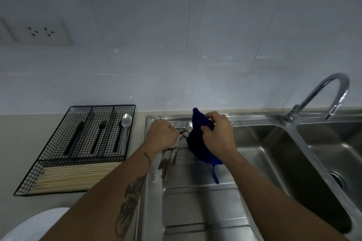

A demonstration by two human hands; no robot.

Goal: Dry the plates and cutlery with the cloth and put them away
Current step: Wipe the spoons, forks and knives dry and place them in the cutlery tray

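- Left hand (161, 136): fingers curled round a bundle of cutlery (170, 154) over the drainboard (195, 201).
- Right hand (216, 135): fingers pinching the blue cloth (197, 143), bunched beside the cutlery.

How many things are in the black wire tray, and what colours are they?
In the wire tray:
Black cutlery pieces: 3
Silver spoon: 1
Total: 4
The pale sticks at the front of the tray are too many and too close together to count.
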